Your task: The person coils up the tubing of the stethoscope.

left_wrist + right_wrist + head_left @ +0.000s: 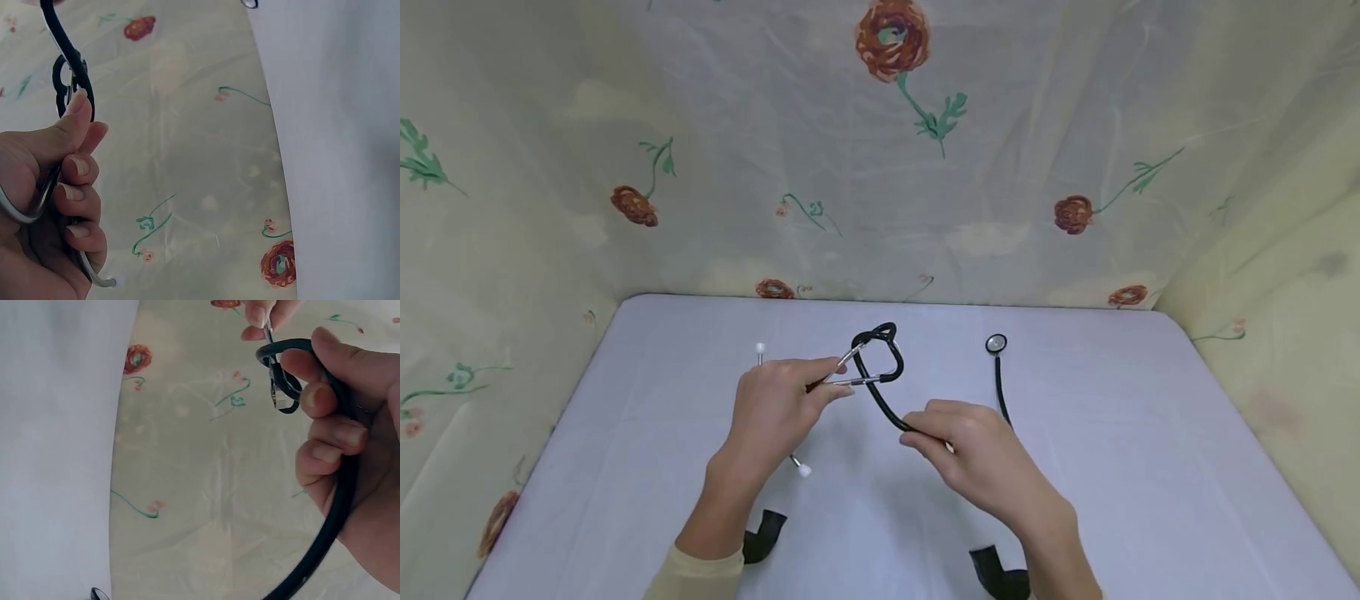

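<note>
A stethoscope is held up over the table between both hands. Its metal ear tubes (852,382) are gripped by my left hand (778,408), with the white eartips (805,471) sticking out on either side. My right hand (981,454) holds the black tubing (883,406), which runs through the palm in the right wrist view. Between the hands, the tubing makes a loop (901,358) around the top of the ear tubes. Beyond the right hand the tube extends to the round chestpiece (996,343). The left wrist view shows fingers curled round the metal tubes (39,206).
A white-covered table (1112,433) lies beneath the hands. Flower-printed curtains (1000,125) hang behind it and along both sides. Black angular pieces (765,536) show beside both wrists.
</note>
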{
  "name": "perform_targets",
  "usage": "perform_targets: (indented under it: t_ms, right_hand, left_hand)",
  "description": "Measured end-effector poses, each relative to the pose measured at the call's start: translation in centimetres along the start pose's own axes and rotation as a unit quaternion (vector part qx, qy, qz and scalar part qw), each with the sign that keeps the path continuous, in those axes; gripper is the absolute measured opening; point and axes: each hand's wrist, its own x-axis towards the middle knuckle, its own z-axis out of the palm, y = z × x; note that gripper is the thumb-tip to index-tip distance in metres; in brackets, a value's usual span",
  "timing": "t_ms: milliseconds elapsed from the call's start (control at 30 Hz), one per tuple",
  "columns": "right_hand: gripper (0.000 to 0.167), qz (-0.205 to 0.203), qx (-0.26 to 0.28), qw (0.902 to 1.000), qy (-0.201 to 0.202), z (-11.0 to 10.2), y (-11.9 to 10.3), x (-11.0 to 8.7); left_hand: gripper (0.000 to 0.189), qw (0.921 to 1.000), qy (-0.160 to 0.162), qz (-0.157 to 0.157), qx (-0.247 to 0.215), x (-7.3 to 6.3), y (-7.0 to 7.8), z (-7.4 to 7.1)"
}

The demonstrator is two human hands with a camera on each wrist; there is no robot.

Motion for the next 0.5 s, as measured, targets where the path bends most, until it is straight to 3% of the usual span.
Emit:
perform_targets:
  t_ms: [233,333,500]
  right_hand:
    - [0.016,-0.045,-0.016,0.9973,0.056,-0.4,-0.1,-0.2]
    - [0.019,-0.039,-0.012,0.9978,0.053,-0.6,0.0,-0.3]
    - [0.016,-0.014,0.007,0.9998,0.013,-1.2,0.1,-0.6]
  left_hand:
    - [0.026,0.9996,-0.026,-0.005,-0.006,0.0,0.2,0.3]
    - [0.028,0.9993,-0.036,-0.006,-0.005,-0.1,0.4,0.5]
    - [0.028,0.9986,-0.050,-0.014,-0.001,-0.1,0.4,0.7]
